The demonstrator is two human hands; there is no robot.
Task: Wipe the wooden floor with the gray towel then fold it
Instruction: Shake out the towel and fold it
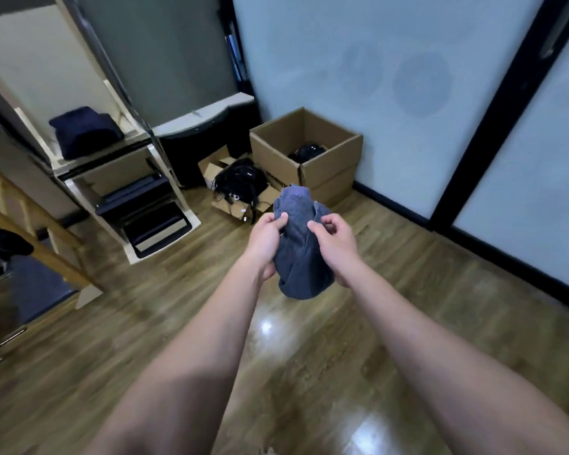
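Gray towel [298, 244] bunched, held in the air above wooden floor [309, 356] (glossy) | left hand [266, 239] grips its left side | right hand [334, 243] pinches its right edge

the bunched gray towel [301, 244] is a bluish slate gray, plain, with a slightly fuzzy lighter patch near its top. the wooden plank floor [391, 290] is mid-brown with darker grain streaks and white glare spots. the open cardboard box [329, 172] is plain tan, with something black inside. the smaller flat cardboard box [224, 201] is tan too, filled with black tangled cables [240, 182]. the folded cloth on the shelf [86, 131] is dark navy. the shelf unit [79, 178] is cream. the frosted wall panels [358, 77] are pale blue-gray, framed in black.
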